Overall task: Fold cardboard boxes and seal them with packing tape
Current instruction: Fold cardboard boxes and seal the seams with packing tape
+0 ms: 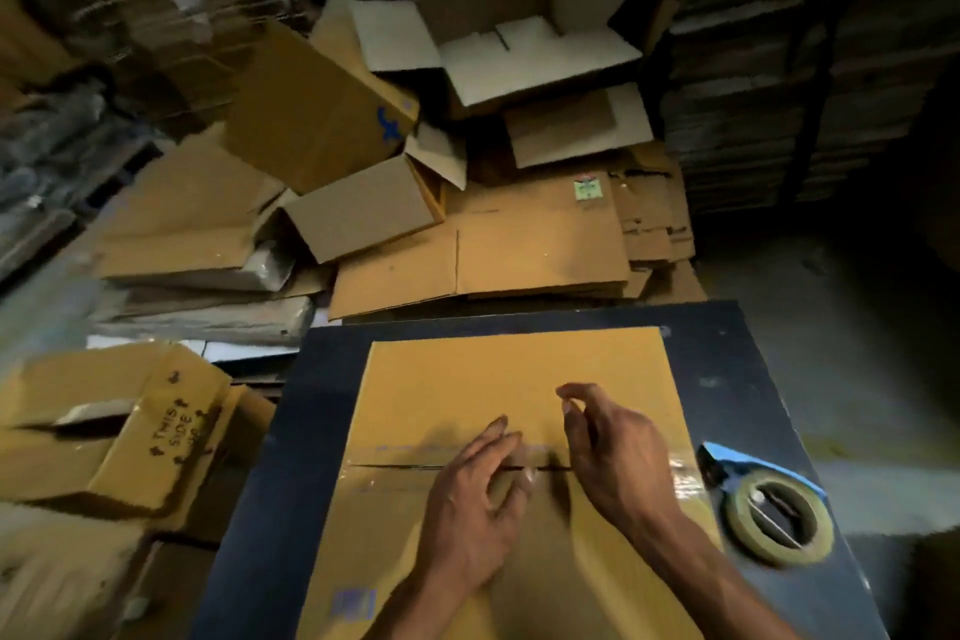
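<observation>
With the box [519, 431] at lower centre of the frame on the dark table [291, 431], the left hand [470, 504] presses flat, fingers straight, on the taped seam [395, 466], the right hand [608, 452] hovers loosely curled and empty, and the tape could wrinkle if smoothed unevenly.

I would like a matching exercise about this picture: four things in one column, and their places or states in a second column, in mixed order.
Things:
1. tape dispenser
2. left hand
3. box on the table
4. box marked "THIS SIDE"

Places or states:
A. lies flat with its fingers on the seam between the flaps
B. stands off the table, to the left of it
C. lies on the dark table, to the right of the box
D. has its flaps closed and clear tape along the seam

Pairs: 1-C, 2-A, 3-D, 4-B
</observation>
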### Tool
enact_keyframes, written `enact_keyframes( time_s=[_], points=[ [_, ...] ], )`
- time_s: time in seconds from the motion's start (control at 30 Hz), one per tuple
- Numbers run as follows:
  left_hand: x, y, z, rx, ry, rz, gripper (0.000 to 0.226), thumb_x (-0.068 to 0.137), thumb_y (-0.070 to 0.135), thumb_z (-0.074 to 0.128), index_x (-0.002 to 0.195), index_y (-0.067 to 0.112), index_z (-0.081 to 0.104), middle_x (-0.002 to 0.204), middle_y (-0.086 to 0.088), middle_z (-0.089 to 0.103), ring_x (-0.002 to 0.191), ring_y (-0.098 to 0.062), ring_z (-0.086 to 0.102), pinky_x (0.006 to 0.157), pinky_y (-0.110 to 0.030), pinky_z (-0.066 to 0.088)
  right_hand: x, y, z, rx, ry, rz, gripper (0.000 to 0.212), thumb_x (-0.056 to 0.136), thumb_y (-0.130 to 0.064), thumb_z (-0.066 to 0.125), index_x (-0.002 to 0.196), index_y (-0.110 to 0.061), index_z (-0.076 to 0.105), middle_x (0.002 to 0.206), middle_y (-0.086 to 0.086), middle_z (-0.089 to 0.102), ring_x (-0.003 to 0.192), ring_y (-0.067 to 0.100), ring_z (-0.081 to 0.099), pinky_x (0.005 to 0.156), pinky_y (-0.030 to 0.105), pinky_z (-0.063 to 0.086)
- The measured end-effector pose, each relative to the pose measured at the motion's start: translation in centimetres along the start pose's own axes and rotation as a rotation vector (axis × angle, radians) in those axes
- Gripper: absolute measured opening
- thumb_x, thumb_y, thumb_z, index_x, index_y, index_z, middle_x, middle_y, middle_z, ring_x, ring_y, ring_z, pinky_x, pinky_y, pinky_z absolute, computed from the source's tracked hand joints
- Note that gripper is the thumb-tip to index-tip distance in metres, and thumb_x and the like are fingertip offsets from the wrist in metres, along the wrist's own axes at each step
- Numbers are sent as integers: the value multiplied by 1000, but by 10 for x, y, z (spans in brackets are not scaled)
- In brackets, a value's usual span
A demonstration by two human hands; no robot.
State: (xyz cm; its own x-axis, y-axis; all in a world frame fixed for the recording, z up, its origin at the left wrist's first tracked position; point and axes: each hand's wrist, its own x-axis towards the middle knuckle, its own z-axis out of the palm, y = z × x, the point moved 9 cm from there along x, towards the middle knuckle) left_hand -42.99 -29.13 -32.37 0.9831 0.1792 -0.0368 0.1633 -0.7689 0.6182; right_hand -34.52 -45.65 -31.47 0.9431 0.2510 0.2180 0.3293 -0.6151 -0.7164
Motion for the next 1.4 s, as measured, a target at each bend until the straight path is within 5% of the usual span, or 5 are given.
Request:
enact_keyframes(
  time_s=[0.4, 0.6, 0.8, 1.27, 1.4],
  points=[
    [-44, -311, -120, -835, 467, -662, 24, 99, 13, 67, 101, 36, 75, 105, 13, 77, 103, -8, 71, 98, -40, 57, 21, -158, 246, -358, -451, -169, 54, 108, -52, 28, 158, -32, 31, 167, -2, 26, 156, 21, 13, 127, 43, 17],
    [-5, -326, -87, -780, 285, -674, 33, 100, 26, 64, 133, 20, 62, 118, 4, 68, 118, -18, 65, 90, -18, 44, 15, -151, 269, -461, -455, -186, 59, 105, -49, 20, 157, -24, 33, 168, 8, 22, 155, 30, 20, 122, 55, 24],
    [12, -305, -18, -478, -111, -631, 85, 89, 85, 20, 161, 39, 18, 155, -11, 25, 141, -36, 26, 116, -50, 26, 18, -153, 264, -393, -460, -227, 53, 99, -35, 42, 150, -21, 39, 161, 9, 33, 148, 32, 33, 106, 59, 40],
    [-11, -331, -1, -197, -42, -552, 110, 74, 88, -23, 159, 39, 25, 154, -11, 29, 131, -34, 33, 107, -51, 30, 12, -147, 259, -391, -369, -192, 50, 107, -37, 30, 153, -21, 42, 167, 3, 28, 155, 13, 16, 122, 49, 23],
    [-8, -319, -33, -288, 126, -569, 72, 95, 76, 15, 150, 35, 39, 143, -9, 35, 123, -28, 35, 101, -46, 34, 15, -147, 256, -360, -421, -202, 52, 108, -43, 29, 155, -23, 39, 167, 3, 27, 155, 21, 22, 120, 56, 28]
  ],
)
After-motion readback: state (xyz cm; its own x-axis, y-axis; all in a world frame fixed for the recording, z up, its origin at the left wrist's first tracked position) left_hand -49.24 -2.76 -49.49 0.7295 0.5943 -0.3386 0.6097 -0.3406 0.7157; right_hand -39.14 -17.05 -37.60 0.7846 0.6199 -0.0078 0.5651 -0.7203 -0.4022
